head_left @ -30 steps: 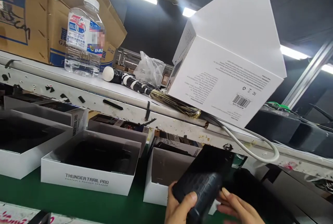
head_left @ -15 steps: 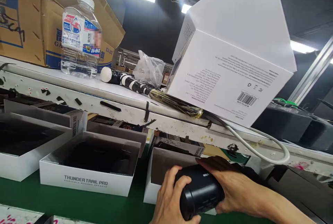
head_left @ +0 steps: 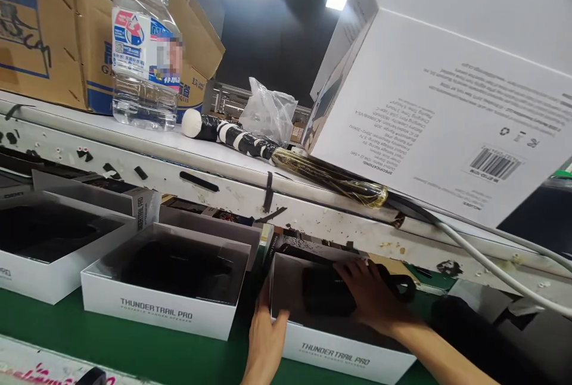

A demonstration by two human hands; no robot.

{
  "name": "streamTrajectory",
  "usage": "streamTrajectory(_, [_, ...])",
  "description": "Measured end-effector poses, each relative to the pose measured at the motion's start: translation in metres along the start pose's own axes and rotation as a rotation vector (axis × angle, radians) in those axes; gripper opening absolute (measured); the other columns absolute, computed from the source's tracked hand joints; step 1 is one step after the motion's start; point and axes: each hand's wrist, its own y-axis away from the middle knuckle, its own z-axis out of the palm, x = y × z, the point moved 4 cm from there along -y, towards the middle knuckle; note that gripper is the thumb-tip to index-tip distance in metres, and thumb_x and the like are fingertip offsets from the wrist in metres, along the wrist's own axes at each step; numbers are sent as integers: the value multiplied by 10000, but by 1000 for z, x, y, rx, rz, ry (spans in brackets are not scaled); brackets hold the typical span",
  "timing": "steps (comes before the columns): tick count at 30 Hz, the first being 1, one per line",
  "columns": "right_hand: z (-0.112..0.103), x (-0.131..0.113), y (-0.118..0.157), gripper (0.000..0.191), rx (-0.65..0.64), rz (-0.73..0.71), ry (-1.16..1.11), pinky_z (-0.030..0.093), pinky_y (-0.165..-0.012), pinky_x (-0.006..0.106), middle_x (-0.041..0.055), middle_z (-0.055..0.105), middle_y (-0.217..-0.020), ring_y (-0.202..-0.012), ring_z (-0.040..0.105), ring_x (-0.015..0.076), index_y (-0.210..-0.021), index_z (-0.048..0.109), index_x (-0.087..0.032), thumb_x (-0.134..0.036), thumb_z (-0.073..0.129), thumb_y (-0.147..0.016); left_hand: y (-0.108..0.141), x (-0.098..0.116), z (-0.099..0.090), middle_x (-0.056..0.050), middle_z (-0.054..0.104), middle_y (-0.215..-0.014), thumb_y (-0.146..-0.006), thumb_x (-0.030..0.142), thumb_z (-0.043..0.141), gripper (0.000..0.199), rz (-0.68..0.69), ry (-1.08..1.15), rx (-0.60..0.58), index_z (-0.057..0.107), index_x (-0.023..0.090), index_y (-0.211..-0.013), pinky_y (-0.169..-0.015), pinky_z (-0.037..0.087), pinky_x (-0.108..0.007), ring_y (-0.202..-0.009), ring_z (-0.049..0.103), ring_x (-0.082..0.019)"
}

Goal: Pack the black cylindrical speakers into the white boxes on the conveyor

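A black cylindrical portable speaker (head_left: 320, 292) lies inside an open white box (head_left: 375, 367) marked THUNDER TRAIL PRO. My right hand (head_left: 375, 298) reaches over the box's front wall, its fingers curved around the speaker's right part; the far fingertips are partly hidden. A black strap loop (head_left: 402, 285) sticks out beside that hand at the box's back right. At the box's left front corner, my left hand (head_left: 267, 334) grips the side wall, with the thumb at the rim and the fingers along the outside.
Left of it stands another open white box (head_left: 156, 317) with a dark item inside, then a further one (head_left: 31, 281), on the green surface (head_left: 170, 355). Above runs a shelf (head_left: 232, 194) with a water bottle (head_left: 145, 57), a wrapped tool (head_left: 250, 143), and a large white carton (head_left: 429, 111). A pale cable (head_left: 487, 266) hangs down.
The speaker went from between both hands above the box down into it. My left hand let go of the speaker and moved to the box's left wall. The view shifted slightly.
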Motion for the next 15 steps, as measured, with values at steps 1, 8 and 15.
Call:
streamTrajectory(1, [9, -8, -3, 1020, -4, -21, -30, 201, -1147, 586, 172, 494, -1416, -1324, 373, 410, -1482, 468, -189, -83, 757, -510, 1, 2, 0, -133, 481, -1523, -886, 446, 480, 662, 21, -4, -8, 428, 159, -1481, -1130, 382, -392, -1403, 448, -296])
streamTrajectory(8, [84, -30, -19, 944, 4, -52, -407, 219, -1202, 463, 89, 399, -1537, -1437, 296, 295, -1507, 415, -241, -90, 591, -592, 2, 3, -11, -117, 495, -1506, -913, 495, 441, 621, 63, -62, -41, 478, 190, -1452, -1115, 390, -387, -1374, 475, -286])
streamTrajectory(15, [87, -26, -20, 865, 33, -127, -636, 219, -1218, 408, 60, 394, -1561, -1441, 324, 288, -1523, 394, -275, -191, 660, -705, -8, -8, -4, -102, 466, -1519, -897, 522, 394, 661, 62, -145, -43, 408, 249, -1498, -1055, 450, -442, -1350, 500, -301])
